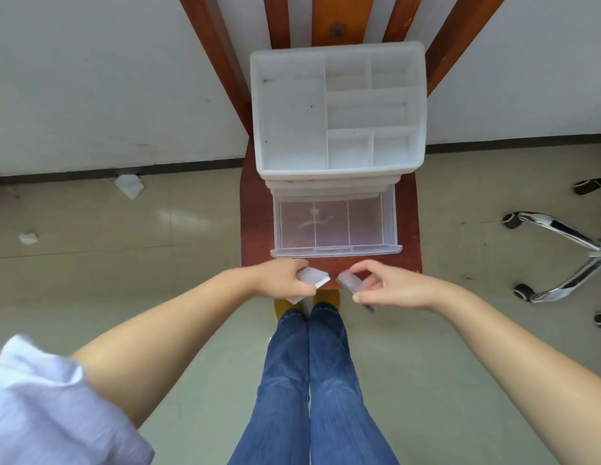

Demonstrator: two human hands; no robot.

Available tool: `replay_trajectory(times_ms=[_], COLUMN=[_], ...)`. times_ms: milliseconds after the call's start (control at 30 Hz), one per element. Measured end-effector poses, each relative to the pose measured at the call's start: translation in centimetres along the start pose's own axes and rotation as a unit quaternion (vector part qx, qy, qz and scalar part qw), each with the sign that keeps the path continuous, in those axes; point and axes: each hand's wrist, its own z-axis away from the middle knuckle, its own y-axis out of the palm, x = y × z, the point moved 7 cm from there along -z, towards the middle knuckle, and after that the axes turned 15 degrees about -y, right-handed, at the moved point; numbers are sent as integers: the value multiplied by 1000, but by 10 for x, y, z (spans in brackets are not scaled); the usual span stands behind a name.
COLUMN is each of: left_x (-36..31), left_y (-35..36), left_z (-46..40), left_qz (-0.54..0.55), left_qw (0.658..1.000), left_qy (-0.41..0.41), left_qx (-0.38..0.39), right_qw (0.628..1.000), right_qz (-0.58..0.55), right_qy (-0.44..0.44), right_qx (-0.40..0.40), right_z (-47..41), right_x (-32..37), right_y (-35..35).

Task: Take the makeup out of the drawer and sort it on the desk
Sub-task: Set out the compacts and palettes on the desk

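So there's a white plastic organizer with divided top compartments sitting on a reddish-brown wooden chair seat, which is doing the job of a table here. The chair's slatted wooden back runs up the far side against a white wall.

The clear plastic drawer with three sections is pulled out toward the near edge of the seat, and all three sections look bare, you can see straight through to the wood.

The makeup bits are in the hands, just near of the drawer front. The left hand has its fingers curled round a small flat translucent white case, thumb clamped on its near edge. There's another pale piece poking out under that hand, can't tell what it is. The right hand pinches a small clear rectangular case between thumb and fingers, with something thin and dark sticking out below the thumb, too blurry to call. The two cases are close together but not touching.

Below that, blue jeans and mustard-yellow shoes on a pale floor. A chrome office chair base is off to the right, and crumpled white paper scraps lie on the left by the wall.
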Motion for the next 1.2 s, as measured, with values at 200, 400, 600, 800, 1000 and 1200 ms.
replay_trajectory(times_ms=[200,400,600,800,1000,1200], left_x=[9,0,-8,10,56,119], left_y=[4,-44,-84,-61,-10,98], left_z=[-9,-17,-16,32,126,211], left_qz=[42,38,7,31,168,343], left_qw=[998,995,987,981,941,835], left_qy=[-38,-55,-64,-71,-108,-202], left_qx=[-23,-70,-148,-180,-271,-380], right_qw=[992,980,968,956,911,814], right_qz=[114,183,204,246,351,486], right_qy=[57,45,25,-16,-172,-319], right_qx=[-1,-62,-144,-161,-128,8], right_z=[-16,-34,-48,-21,5,19], right_x=[-15,6,28,59,133,192], right_y=[-23,-64,-93,-59,9,115])
